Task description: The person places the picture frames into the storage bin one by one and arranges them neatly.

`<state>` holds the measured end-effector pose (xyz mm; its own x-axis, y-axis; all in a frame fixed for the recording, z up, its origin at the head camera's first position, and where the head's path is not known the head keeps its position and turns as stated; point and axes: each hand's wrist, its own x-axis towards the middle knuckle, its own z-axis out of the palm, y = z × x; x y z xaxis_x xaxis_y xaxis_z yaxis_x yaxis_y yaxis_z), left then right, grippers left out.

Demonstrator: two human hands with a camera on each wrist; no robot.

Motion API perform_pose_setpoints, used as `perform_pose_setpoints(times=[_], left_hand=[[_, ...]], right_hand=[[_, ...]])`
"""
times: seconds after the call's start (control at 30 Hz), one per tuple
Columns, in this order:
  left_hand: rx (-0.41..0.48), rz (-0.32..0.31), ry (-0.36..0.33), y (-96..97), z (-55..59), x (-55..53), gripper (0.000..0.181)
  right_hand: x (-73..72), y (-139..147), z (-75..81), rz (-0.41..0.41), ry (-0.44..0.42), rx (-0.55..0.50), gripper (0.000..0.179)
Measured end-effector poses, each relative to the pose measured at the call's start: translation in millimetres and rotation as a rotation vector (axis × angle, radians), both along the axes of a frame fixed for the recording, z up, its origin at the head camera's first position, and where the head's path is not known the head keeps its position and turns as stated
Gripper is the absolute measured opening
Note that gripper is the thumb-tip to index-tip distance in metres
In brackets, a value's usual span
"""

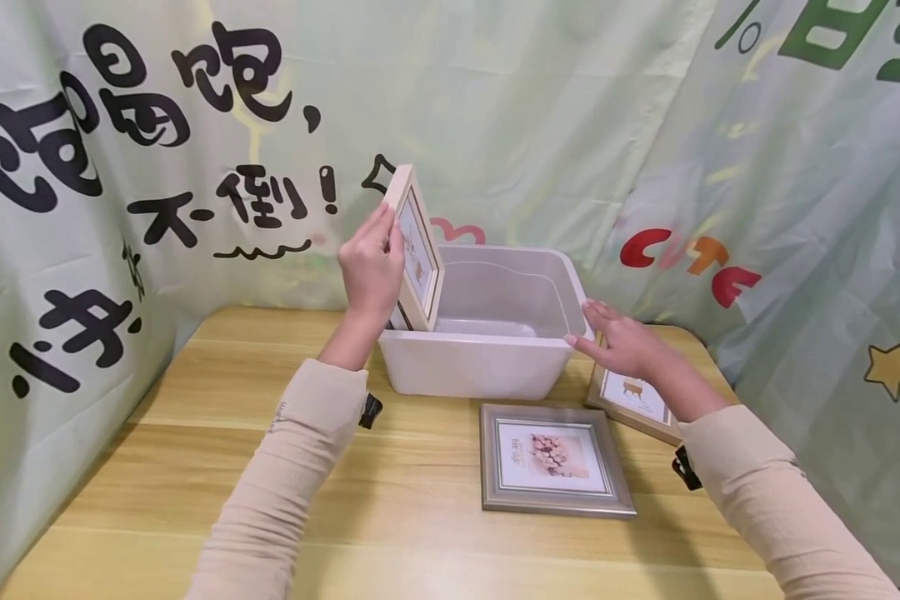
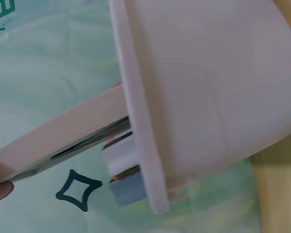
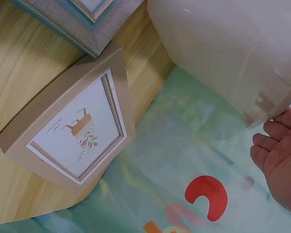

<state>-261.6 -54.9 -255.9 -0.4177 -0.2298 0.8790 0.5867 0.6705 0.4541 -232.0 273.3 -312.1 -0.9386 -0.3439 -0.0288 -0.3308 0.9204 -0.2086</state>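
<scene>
My left hand (image 1: 371, 262) grips the upper edge of a pale wooden picture frame (image 1: 417, 254). That frame stands nearly upright, tilted, its lower end inside the left side of a light grey plastic bin (image 1: 480, 362). In the left wrist view, the edges of a white frame (image 2: 122, 151) and a blue-grey frame (image 2: 128, 187) stick out past the bin's rim beside the held one. At the bin's right front corner my right hand (image 1: 626, 342) holds the rim, its fingers curled under it in the right wrist view (image 3: 283, 141).
A silver-grey picture frame (image 1: 555, 460) with a flower print lies flat on the wooden table (image 1: 390, 500) in front of the bin. Right of it, partly behind my right arm, is a tan frame (image 1: 637, 400). Printed curtains (image 1: 510, 125) hang behind the table.
</scene>
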Motion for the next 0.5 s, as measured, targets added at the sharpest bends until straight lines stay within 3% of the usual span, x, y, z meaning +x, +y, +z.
perform_pose_setpoints(times=[0.33,0.5], left_hand=[[-0.024,-0.015,-0.042,10.1,-21.2,-5.1,0.020],[-0.049,0.019,-0.029,11.3,-31.7,-8.9,0.019]], right_hand=[[3.2,3.5,2.0,-0.016,-0.014,0.012,0.079],[2.6,0.3,1.6,0.003,0.011,0.015,0.076]])
